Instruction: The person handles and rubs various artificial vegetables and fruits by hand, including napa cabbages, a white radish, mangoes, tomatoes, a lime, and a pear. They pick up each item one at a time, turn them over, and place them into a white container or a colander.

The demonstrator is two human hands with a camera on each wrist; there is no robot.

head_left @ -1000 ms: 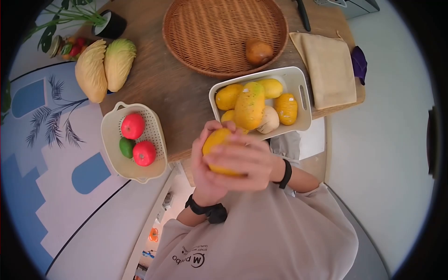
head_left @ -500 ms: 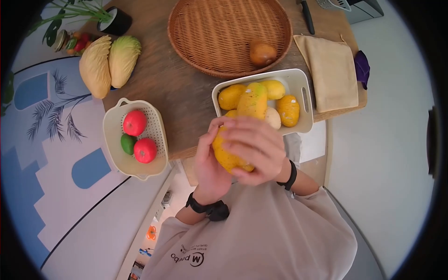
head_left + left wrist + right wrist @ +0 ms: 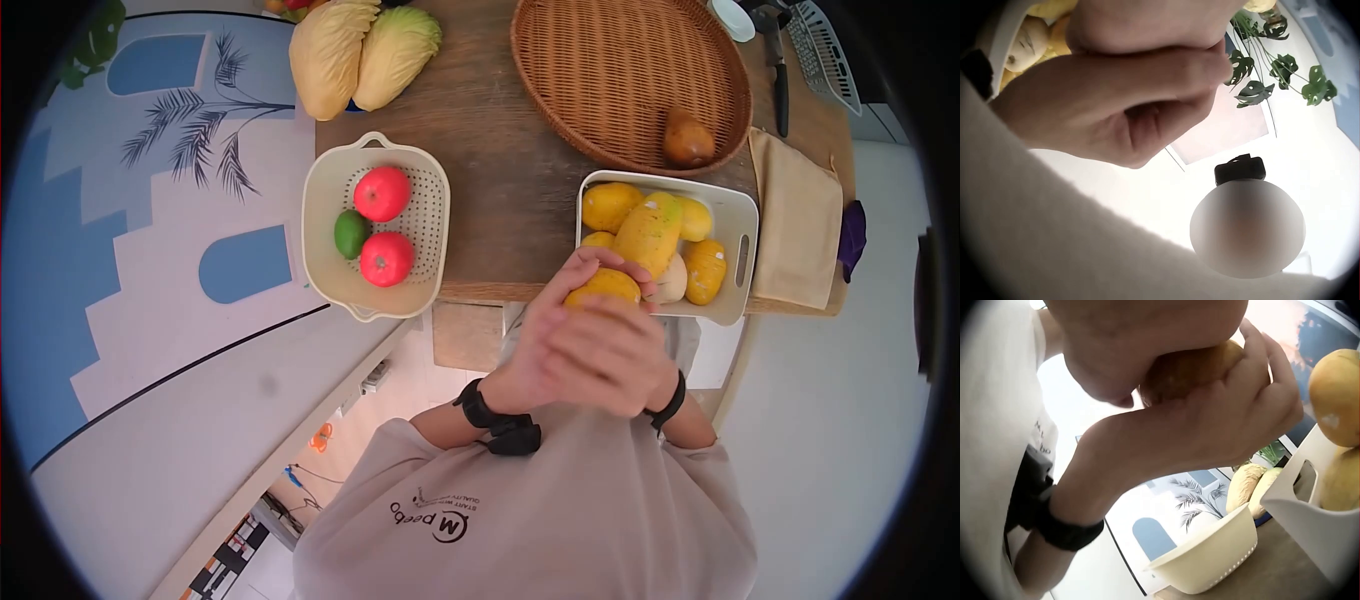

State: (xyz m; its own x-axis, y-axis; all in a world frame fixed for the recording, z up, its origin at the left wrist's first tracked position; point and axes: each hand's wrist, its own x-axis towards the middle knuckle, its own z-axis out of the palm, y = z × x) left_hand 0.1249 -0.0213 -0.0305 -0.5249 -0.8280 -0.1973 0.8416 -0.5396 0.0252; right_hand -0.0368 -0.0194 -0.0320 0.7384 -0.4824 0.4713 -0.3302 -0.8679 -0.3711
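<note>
A yellow mango [image 3: 603,287] is held between the two hands, just off the near edge of the table. My left hand [image 3: 540,345] cups it from the left, fingers wrapped around its far side. Blurred by motion, my right hand [image 3: 615,355] curls over its near side and overlaps the left palm. In the right wrist view the mango [image 3: 1188,372] shows between the hands; in the left wrist view they hide it. Close beyond the fingertips stands a white tray [image 3: 745,215] of yellow fruit, with a larger green-tinged yellow fruit [image 3: 648,235] on top.
At left, a cream colander [image 3: 325,205] holds two red tomatoes [image 3: 385,225] and a green fruit [image 3: 351,234]. Behind it lie two cabbages [image 3: 365,55]. A wicker basket [image 3: 620,70] holds a brown fruit [image 3: 688,138]. Right of it are a knife [image 3: 780,95] and a folded cloth [image 3: 797,220].
Both hands keep holding the mango, its visible part smaller now as the right hand shifts lower over it. The head view has swung, so the table and hands appear farther right.
</note>
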